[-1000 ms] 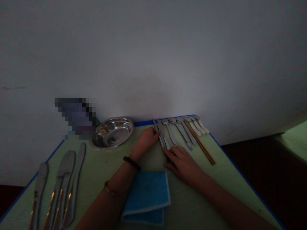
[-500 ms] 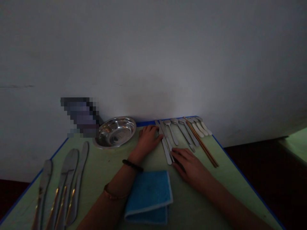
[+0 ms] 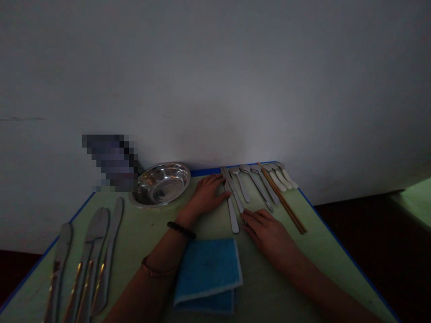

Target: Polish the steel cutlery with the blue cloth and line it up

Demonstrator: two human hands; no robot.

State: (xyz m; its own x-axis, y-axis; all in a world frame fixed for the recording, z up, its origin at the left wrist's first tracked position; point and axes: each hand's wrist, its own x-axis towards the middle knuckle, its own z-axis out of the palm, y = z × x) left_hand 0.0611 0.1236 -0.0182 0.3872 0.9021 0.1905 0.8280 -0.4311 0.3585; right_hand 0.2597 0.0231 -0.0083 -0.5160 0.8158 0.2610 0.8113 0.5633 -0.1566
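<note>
My left hand (image 3: 207, 195) is at the upper part of a silver table knife (image 3: 232, 215), its thumb and fingertips closed about the blade. Just right of it, a second table knife (image 3: 237, 193) lies at a slight angle, the tips of the two nearly meeting. My right hand (image 3: 271, 235) pinches the near end of this second knife, which its fingers partly hide. Below both hands lies a folded blue cloth (image 3: 208, 269) with a pale edge. Spoons (image 3: 240, 184) lie right of the knives.
A steel bowl (image 3: 168, 177) stands at the back left beside a blurred-out device (image 3: 112, 161). Gold-and-silver cutlery (image 3: 92, 251) lies on the left. Wooden chopsticks (image 3: 286, 204) and white-handled forks (image 3: 278, 179) lie at right. A wall (image 3: 215, 89) closes off the table's back.
The left knife has turned slightly: its far tip has shifted right toward the second knife and its near end a little left. Both hands stay nearly in place.
</note>
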